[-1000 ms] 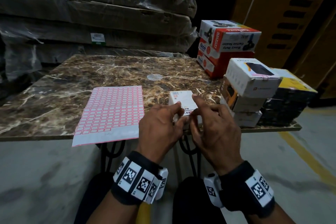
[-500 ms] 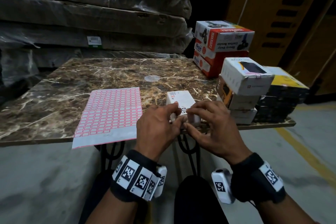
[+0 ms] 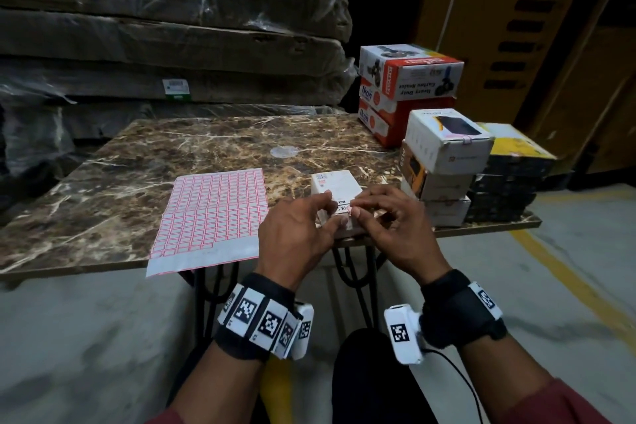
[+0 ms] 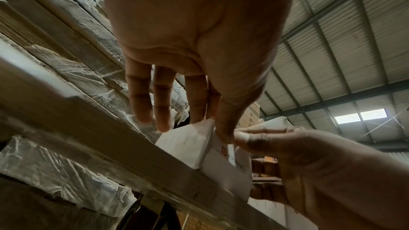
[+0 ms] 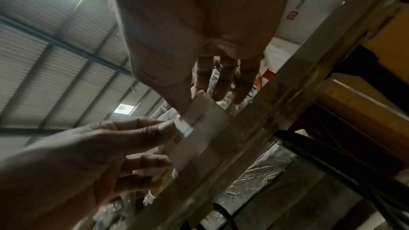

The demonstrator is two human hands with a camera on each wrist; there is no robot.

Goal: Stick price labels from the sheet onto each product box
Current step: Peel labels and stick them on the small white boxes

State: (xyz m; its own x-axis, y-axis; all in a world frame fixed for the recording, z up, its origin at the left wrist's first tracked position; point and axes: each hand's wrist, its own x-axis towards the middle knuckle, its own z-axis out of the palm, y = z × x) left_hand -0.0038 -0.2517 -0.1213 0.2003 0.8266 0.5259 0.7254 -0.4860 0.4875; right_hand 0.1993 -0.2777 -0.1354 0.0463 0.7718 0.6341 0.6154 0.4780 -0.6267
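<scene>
Two hands meet at the near edge of the desk (image 3: 120, 182), both on one small white box (image 3: 335, 184). The left hand (image 3: 292, 234) has its thumb on the box's near face and its index finger curled onto the top, so it grips the box between them; its other fingers hang straight and loose beside the box in the left wrist view. The right hand (image 3: 395, 227) pinches a small price label (image 3: 349, 209) between thumb and index finger at the top front edge of the box, where the label touches the cardboard; whether it is fully stuck down cannot be told. The right hand's remaining fingers are lightly curled along the box's right side. The box lies flat at the front edge of the marble-patterned desk. Just left of the hands lies the label sheet (image 3: 213, 213), a grid of red-bordered labels, its blank lower margin hanging over the desk edge. To the right, near the box, stands a stack of white product boxes (image 3: 444, 162), with dark boxes under a yellow one (image 3: 512, 175) beside it and red and white boxes (image 3: 406, 89) stacked behind. Plastic-wrapped cartons (image 3: 172, 45) fill the background.
</scene>
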